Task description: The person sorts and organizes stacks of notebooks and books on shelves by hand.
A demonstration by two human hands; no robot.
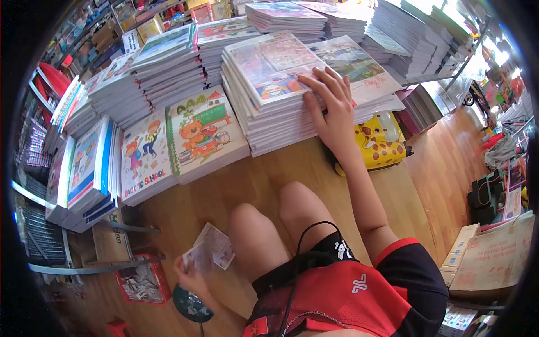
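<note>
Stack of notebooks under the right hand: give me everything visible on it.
The stack of notebooks is a tall pile of thin paper books with white page edges, resting on the wooden floor. The top covers look glossy, printed with pastel cartoon art; a second cover beside it shows a landscape picture. The pile stands fairly square, with a few books jutting out on its right side. The right hand lies flat on the top at the front edge, fingers spread. A yellow spotted case sits against the stack's lower right.
</note>
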